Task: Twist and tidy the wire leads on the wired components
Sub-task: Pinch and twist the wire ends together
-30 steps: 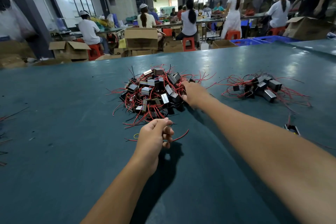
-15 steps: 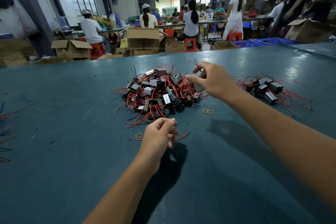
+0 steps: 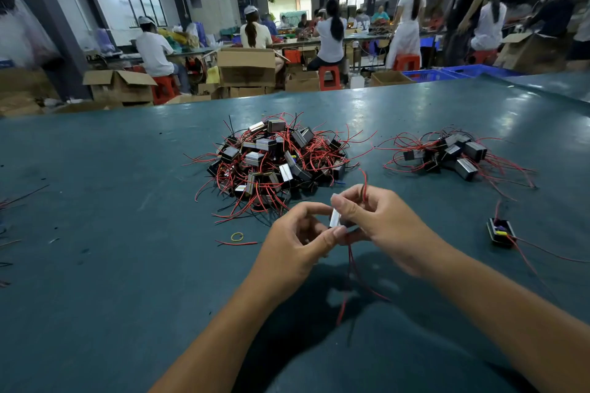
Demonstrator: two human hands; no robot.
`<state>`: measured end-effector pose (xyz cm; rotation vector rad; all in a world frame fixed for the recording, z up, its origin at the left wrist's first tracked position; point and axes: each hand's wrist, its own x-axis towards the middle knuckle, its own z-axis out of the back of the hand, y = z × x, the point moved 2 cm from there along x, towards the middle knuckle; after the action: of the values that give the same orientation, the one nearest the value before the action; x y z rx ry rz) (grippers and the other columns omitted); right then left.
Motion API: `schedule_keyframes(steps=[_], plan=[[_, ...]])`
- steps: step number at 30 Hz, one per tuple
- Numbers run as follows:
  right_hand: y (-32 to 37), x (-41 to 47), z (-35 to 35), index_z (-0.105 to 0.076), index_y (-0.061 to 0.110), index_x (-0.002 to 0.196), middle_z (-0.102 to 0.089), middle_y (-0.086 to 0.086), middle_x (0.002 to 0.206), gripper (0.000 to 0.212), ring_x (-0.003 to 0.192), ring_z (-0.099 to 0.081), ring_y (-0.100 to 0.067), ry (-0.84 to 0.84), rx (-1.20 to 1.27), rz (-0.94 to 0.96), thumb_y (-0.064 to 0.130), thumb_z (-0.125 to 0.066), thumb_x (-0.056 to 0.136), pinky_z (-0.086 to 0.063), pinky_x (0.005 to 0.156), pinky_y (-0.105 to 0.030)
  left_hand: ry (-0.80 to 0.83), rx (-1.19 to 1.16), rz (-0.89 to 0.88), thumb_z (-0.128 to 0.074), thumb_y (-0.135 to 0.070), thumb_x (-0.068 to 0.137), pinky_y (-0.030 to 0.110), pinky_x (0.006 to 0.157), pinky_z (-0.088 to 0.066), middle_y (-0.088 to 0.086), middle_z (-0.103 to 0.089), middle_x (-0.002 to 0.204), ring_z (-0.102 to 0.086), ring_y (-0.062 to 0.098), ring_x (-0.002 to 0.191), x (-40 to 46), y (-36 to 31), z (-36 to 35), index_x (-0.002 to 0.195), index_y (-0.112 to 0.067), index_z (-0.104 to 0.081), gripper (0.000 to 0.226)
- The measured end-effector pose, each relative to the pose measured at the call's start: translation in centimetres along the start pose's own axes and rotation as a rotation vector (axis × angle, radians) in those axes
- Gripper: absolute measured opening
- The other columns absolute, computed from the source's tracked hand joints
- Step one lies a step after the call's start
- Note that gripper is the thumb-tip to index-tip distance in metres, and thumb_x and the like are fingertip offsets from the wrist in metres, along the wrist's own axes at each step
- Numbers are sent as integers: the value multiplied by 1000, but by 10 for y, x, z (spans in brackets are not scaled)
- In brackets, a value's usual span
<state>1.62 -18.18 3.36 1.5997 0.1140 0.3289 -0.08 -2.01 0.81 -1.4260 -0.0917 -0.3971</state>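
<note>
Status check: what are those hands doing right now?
Left hand and right hand both pinching one small silver-faced wired component. Red leads dangling. Nothing in the way.

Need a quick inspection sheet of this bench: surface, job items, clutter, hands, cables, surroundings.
Surface: teal table, glossy.
Job's things: big pile centre; smaller pile right; lone component near right.
Clutter: rubber band, loose red wire.
Grippers: left hand and right hand both pinch the held component.
Cables: red leads hang from it.
Surroundings: seated workers, cardboard boxes, red stools.
</note>
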Motion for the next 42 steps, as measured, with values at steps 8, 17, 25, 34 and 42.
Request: schedule_keyframes(steps=[8, 17, 25, 34, 42], plan=[[-4, 1, 7, -64, 3, 110, -73, -14, 90, 16, 81, -71, -23, 71, 59, -29, 9, -57, 97, -58, 66, -29, -108, -237, 133, -54, -13, 99, 29, 54, -44, 5, -62, 65, -55, 18, 57, 4, -2, 7, 98, -2, -67, 17], [-12, 2, 15, -69, 10, 104, -73, -11, 82, 14, 71, -67, -20, 28, -21, 20, 14, -67, 91, -55, 56, -28, 16, -302, 241, -43, -10, 102, 31, 60, -47, 9, -65, 69, -60, 18, 58, 1, -6, 4, 103, 2, -68, 28], [-14, 3, 18, -69, 8, 93, -70, -9, 73, 5, 63, -65, -20, -4, -121, 71, 10, -65, 91, -52, 53, -28, 58, -248, 222, -55, -10, 99, 28, 60, -47, 8, -65, 74, -59, 17, 61, -1, -6, 2, 107, 2, -67, 18], [-14, 3, 19, -68, 7, 87, -70, -12, 70, 3, 63, -69, -23, -82, -277, 124, 6, -67, 89, -54, 49, -32, 58, -209, 208, -51, 2, 97, 26, 61, -50, 11, -72, 76, -62, 16, 64, -2, -6, 0, 108, -17, -69, 28], [-14, 2, 20, -68, 8, 84, -70, -12, 69, 5, 62, -69, -24, -103, -361, 134, 10, -69, 88, -55, 50, -31, 57, -199, 221, -50, 3, 99, 27, 64, -53, 8, -73, 74, -65, 17, 61, -4, -7, -2, 110, -21, -62, 29]])
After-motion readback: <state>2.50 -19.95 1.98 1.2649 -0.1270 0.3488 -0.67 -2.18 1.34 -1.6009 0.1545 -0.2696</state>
